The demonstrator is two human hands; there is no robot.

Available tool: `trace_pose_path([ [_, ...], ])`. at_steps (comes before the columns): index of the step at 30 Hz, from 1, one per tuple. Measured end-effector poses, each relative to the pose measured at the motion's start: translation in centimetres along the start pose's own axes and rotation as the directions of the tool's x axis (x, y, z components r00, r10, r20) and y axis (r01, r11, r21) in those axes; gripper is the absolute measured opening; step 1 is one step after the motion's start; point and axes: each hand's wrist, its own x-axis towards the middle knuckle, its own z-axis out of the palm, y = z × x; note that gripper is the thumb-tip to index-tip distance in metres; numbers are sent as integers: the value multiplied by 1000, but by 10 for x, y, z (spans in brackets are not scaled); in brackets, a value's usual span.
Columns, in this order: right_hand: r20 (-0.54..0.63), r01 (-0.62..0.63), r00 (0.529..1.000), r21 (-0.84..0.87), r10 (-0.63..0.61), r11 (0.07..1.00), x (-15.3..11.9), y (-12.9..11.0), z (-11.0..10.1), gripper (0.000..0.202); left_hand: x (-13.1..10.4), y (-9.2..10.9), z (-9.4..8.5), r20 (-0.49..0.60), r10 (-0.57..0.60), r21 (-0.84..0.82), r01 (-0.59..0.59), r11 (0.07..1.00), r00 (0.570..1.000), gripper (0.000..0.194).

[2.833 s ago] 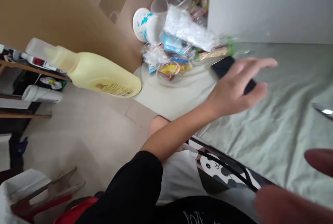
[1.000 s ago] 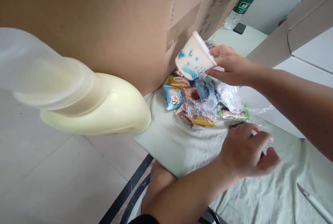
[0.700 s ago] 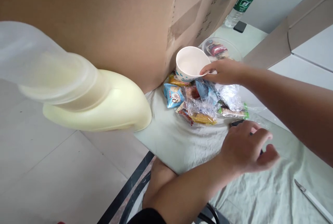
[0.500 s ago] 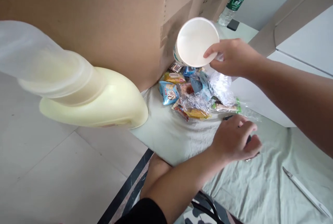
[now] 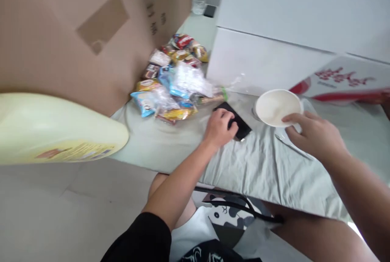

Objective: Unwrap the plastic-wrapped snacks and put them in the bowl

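Right hand: fingers curled on rim of white paper cup, pinching near edge, cup mouth tilted up.
Left hand: fingers curled over black phone, which lies flat on pale green cloth.
Snack packets heaped beyond left fingers, against cardboard box.
Thin knife just under right fingers.

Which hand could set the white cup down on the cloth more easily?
The right hand, probably. It already grips the paper cup by its rim, just above the pale green cloth. The left hand is busy resting on the black phone.
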Motion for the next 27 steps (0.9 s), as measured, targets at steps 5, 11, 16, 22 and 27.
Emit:
trace_pose_path([
  [5,80,-41,996,-51,45,998,-8,39,8,58,5,-3,15,-12,84,64,-83,994,996,13],
  [11,-452,70,890,247,52,966,-87,60,51,17,7,-13,-1,-144,172,260,-131,957,974,13],
  [16,-244,-99,954,294,175,951,-109,70,111,32,48,-2,-41,-99,92,601,-14,799,991,38],
  [22,32,-302,951,310,307,902,-101,82,106,43,120,16,-72,213,-375,912,-46,407,902,59],
  [27,-25,-266,955,357,294,895,-106,91,109,36,126,33,-74,287,-465,944,-166,284,837,70],
])
